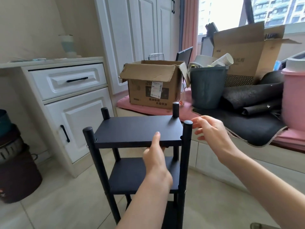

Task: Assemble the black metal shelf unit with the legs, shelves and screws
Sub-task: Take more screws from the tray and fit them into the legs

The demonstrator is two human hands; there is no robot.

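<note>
Stood upright on the floor tiles (69, 200), shelf unit (140, 156) pinched at top shelf (138, 129) by left hand (155, 156), right hand (209, 129) released beside near leg (186, 146); likely tipped if nudged.

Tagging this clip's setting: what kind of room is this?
Most likely a room in a home, perhaps a bedroom or study. White panelled cabinets with a drawer, a pink-cushioned window seat piled with cardboard boxes, and apartment blocks outside the window.
</note>
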